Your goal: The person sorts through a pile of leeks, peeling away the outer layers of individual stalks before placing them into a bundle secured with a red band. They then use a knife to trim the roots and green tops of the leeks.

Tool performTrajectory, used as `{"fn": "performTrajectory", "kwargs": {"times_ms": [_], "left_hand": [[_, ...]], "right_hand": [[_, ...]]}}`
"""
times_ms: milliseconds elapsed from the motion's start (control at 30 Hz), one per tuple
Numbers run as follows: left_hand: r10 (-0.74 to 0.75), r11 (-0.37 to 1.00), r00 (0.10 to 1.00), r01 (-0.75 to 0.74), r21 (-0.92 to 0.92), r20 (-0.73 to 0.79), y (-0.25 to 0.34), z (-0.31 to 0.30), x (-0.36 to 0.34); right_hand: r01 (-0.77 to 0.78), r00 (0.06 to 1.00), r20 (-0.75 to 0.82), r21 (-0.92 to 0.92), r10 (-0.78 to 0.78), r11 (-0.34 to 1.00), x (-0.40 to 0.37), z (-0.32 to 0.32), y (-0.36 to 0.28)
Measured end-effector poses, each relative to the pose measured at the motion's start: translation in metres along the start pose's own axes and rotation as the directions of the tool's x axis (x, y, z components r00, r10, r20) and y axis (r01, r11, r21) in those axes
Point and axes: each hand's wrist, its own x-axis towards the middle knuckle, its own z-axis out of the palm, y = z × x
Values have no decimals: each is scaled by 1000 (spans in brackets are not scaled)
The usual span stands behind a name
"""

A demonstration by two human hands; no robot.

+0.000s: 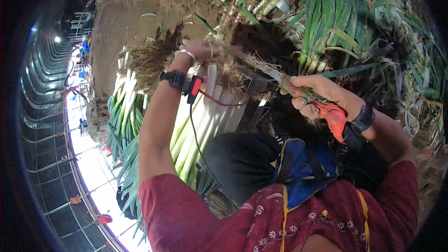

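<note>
My left hand point(198, 50) is curled at the root end of a bundle of thick white-stalked leeks point(210, 107). Its fingertips are partly lost among the brown, hairy roots point(232, 77). In my right hand point(315, 94) is a knife point(270, 71), its handle wrapped in red and green material with a loose red end hanging down. The blade points up and left toward the roots, beside the left hand. A reddish strap point(219, 101) runs across the white stalks. The leeks' lower ends pass beside my dark-clothed leg.
More rooted leeks point(125, 81) lie left of the bundle. At upper right is a pile of green-leaved leeks point(331, 18), with loose leaves and trimmings around it. Bare soil point(121, 28) shows at upper left. A black cable point(198, 144) hangs from a device at my left wrist.
</note>
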Motion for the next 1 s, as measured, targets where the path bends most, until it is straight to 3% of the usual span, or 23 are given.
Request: {"fn": "performTrajectory", "kwargs": {"times_ms": [67, 200, 300, 400, 500, 600, 700, 800, 900, 1000], "left_hand": [[15, 998, 999, -12, -57, 44, 1, -9, 13], [37, 998, 999, -37, 43, -1, 29, -32, -13], [49, 993, 990, -63, 103, 133, 32, -33, 2], [201, 966, 965, -224, 131, 168, 45, -50, -14], [269, 963, 958, -269, -13, 99, 38, -39, -12], [610, 784, 791, -609, -118, -33, 27, -26, -1], [338, 736, 939, -229, -638, 54, 56, -54, -54], [440, 822, 889, -341, -456, 127, 65, -73, -74], [384, 756, 923, -314, -574, 0, 47, -52, -53], [90, 405, 942, -330, -852, -322, 28, -37, -35]], "right_hand": [[37, 999, -36, -52, -39, 998, -2, 2, 2], [59, 993, -102, -67, -65, 996, -4, -2, 3], [69, 997, -37, -85, -72, 994, -3, -3, 2], [55, 996, -69, -44, -58, 997, -1, -4, 5], [75, 994, -72, -61, -79, 995, -1, -4, 7], [57, 998, 35, -22, -56, 998, 7, -22, 8], [54, 997, 62, -25, -52, 998, 6, -23, 5], [94, 995, 44, -86, -90, 992, 6, -21, 5], [32, 999, -9, 122, -31, 992, 17, -34, 8], [126, 991, -48, 92, -122, 988, 18, -42, 11]]}}
